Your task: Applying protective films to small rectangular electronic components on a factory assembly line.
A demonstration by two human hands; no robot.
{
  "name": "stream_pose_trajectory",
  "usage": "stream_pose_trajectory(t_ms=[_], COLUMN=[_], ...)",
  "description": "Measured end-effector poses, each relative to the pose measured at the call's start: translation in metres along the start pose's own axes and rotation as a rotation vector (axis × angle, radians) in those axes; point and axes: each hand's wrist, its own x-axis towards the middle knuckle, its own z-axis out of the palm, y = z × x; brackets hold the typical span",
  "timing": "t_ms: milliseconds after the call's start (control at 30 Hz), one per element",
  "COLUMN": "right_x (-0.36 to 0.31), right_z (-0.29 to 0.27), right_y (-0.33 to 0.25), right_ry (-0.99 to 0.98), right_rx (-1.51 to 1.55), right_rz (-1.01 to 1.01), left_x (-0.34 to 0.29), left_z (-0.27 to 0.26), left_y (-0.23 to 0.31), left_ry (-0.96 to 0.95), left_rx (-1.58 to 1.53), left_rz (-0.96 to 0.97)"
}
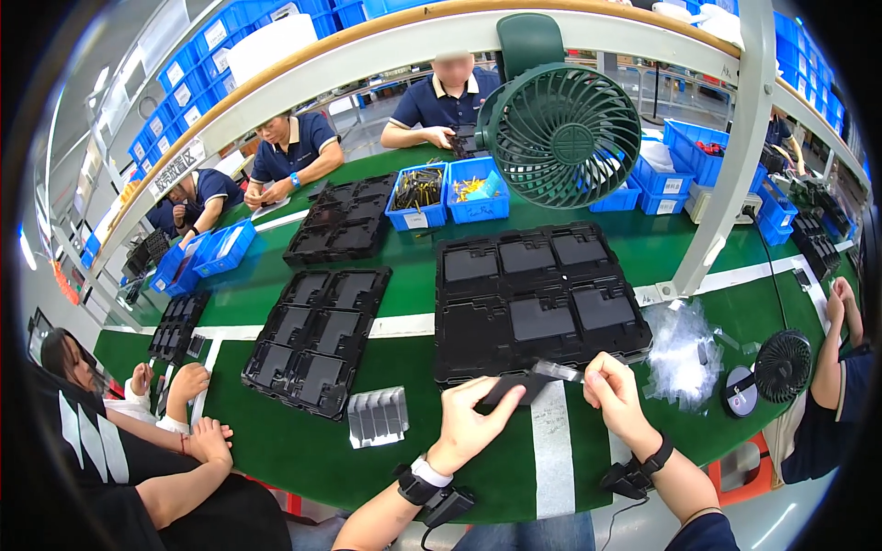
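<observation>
My left hand (467, 418) grips a flat black part (508, 393) between thumb and fingers, just over the near edge of a black moulded tray (487, 372). At the part's right end, my right hand (614, 390) pinches a small clear strip (560, 371) that seems to touch the part; whether it is stuck on I cannot tell. Dark flat pieces fill most of the tray's compartments, while the front left one looks bare. To the right of my right hand lies a loose heap of clear plastic film (684, 356). Left of my left hand is a translucent ribbed sheet (378, 418).
More black trays (317, 340) stand to the left and behind. Blue bins (478, 191) with small parts sit farther back. A green fan (568, 133) hangs from the white frame (735, 165) overhead. A small black fan (782, 365) stands at right. Co-workers sit around the green table (413, 468).
</observation>
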Motion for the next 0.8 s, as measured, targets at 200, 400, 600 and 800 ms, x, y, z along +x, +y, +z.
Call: stream_pose_trajectory(t_ms=[200,400,600,800], right_x=[0.002,0.002,-0.001,-0.001], right_z=[0.000,0.001,0.005,0.024], right_y=[-0.001,-0.010,-0.013,-0.011], right_ry=[-0.573,-0.246,-0.016,0.008], right_rx=[-0.718,0.220,-0.332,-0.278], right_rz=[-0.133,0.030,-0.469,-0.468], left_x=[0.006,-0.002,-0.004,-0.003], left_z=[-0.001,0.002,0.005,0.000], left_y=[-0.013,-0.010,-0.011,-0.011], left_ry=[0.069,-0.202,-0.217,-0.281], left_rx=[-0.539,-0.668,-0.664,-0.633], left_rz=[-0.243,-0.329,-0.327,-0.332])
